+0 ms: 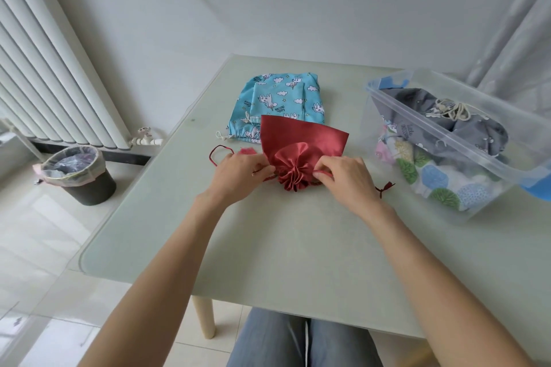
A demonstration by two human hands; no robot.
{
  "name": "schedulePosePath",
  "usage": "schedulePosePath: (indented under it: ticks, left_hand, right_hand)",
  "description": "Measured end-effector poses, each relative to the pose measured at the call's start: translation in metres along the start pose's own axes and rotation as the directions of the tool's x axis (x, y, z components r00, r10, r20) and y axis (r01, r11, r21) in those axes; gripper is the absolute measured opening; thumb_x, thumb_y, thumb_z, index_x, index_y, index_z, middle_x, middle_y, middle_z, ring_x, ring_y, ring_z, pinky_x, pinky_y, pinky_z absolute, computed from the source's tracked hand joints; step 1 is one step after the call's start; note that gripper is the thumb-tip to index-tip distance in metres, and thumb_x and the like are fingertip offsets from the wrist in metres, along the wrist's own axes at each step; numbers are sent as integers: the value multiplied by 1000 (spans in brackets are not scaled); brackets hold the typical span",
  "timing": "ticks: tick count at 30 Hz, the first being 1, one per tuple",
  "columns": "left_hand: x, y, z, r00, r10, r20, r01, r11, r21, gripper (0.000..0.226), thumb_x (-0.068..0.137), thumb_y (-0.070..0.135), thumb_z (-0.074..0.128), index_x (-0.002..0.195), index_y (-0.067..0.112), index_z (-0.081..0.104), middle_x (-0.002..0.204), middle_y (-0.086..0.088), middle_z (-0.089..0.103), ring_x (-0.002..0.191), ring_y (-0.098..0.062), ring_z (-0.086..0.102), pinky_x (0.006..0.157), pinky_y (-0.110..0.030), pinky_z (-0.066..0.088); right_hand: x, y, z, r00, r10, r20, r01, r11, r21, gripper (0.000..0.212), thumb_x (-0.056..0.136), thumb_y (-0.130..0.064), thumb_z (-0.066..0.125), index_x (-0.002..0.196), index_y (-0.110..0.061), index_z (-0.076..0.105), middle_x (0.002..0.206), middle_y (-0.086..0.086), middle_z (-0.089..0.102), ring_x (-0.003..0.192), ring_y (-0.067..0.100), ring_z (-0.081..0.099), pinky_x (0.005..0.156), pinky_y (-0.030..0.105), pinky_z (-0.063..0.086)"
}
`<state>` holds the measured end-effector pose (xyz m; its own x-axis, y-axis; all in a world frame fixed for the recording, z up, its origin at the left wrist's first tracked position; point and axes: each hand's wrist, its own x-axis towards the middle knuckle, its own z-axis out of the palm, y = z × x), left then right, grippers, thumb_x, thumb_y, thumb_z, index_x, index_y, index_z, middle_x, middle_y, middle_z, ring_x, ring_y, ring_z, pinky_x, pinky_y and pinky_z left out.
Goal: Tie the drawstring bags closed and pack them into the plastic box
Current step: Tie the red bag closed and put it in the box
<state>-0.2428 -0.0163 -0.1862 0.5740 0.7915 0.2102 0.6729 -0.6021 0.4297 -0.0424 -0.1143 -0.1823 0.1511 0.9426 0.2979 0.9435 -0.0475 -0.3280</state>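
Left hand (238,171) and right hand (343,177), each pinching a red drawstring (325,173) beside the gathered mouth of a red satin bag (301,143) between them on the table (268,247). Clear plastic box (465,140), partly packed, beyond the right hand.

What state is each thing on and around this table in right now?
Red satin bag: mouth gathered shut, cords not yet knotted.
Left hand: pinching the red cord at the bag's mouth.
Right hand: pinching the cord on the other side.
Blue unicorn bags: lying flat, not yet packed.
Plastic box: open, partly filled.
Grey bag: in the box, tied.
Bin: lined, open.
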Motion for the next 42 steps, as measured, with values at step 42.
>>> schedulePosePath:
  ticks: [42]
  left_hand:
    - [-17,-24,-2,996,-69,-52,59,985,-164,17,93,29,53,85,22,66,74,7,64,76,-18,60,69,-36,49]
  right_hand:
    - [-15,35,-46,915,93,391,-40,989,-143,37,93,-32,52,127,-18,52,130,0,52,125,21,42,105,34,33]
